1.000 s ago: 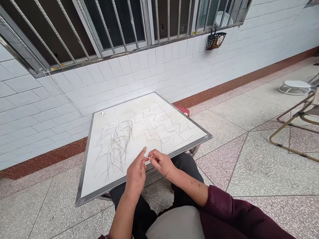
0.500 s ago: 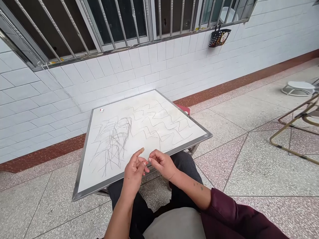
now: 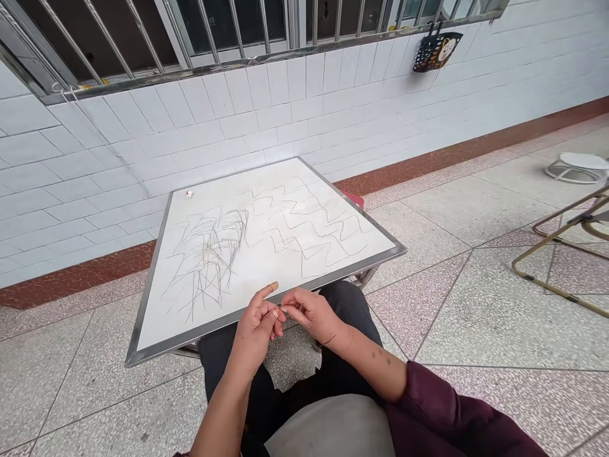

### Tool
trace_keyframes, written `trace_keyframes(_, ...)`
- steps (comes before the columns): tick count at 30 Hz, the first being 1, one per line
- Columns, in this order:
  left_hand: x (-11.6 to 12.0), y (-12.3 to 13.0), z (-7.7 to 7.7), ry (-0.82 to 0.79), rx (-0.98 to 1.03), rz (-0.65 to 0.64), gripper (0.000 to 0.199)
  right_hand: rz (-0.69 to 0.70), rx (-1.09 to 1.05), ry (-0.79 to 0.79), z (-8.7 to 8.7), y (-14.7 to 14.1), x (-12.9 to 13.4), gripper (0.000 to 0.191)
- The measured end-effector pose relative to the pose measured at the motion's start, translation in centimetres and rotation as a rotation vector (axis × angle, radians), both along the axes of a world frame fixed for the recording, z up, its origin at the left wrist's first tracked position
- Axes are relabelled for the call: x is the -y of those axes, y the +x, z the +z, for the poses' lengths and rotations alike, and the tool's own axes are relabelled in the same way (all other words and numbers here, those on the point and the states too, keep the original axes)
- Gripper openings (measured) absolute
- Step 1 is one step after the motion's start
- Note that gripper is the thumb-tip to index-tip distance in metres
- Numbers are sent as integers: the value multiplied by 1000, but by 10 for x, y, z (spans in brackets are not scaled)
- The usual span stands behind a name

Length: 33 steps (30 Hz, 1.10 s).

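Note:
My left hand (image 3: 259, 327) and my right hand (image 3: 314, 315) meet at the fingertips over the near edge of a white table (image 3: 257, 279). Both are closed in a pinch on what looks like a very thin strand, mostly hidden by the fingers. A short dark piece of thin strand (image 3: 328, 341) shows by my right wrist. One raised left finger has a tan wrap on its tip. On the tabletop lie many thin dark strands: a tangled, crossing pile (image 3: 214, 254) at left and separate zigzag-bent strands (image 3: 309, 222) at right.
A small white and red object (image 3: 189, 194) sits at the table's far left corner. Behind stands a white tiled wall with a barred window and a hanging dark basket (image 3: 436, 52). To the right are a folding chair frame (image 3: 547, 273) and a white stool (image 3: 578, 166).
My hands have drawn slightly closer, and the fingertips now touch. The thin strand below my right hand has shifted toward the wrist. The view has tilted slightly downward.

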<state>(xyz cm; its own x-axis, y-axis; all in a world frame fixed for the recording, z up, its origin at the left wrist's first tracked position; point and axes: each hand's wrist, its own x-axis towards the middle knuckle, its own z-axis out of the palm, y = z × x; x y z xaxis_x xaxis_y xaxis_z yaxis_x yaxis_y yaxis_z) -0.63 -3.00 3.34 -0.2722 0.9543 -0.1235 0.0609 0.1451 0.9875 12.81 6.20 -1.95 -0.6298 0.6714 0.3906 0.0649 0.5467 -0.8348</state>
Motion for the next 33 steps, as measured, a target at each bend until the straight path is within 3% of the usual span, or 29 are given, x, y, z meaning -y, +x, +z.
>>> trace_keyframes(10,2,6,-5,1,83,73,49,-120,59,-2,6,-5,15,6)
trace_keyframes(18,8,-3,5,3,75,-24,58,-56,43,20,6,-5,17,10)
trace_keyframes(23,8,-10,3,-8,116,-35,58,-53,20,20,3,-10,16,14)
trace_keyframes(26,6,-15,-1,3,120,-15,58,-15,-42,-162,3,-13,14,14)
trace_keyframes(30,5,-18,-3,43,74,26,56,227,-123,-527,4,-11,10,31)
trace_keyframes(33,7,-17,-1,59,68,40,55,294,-146,-577,2,-10,9,34)
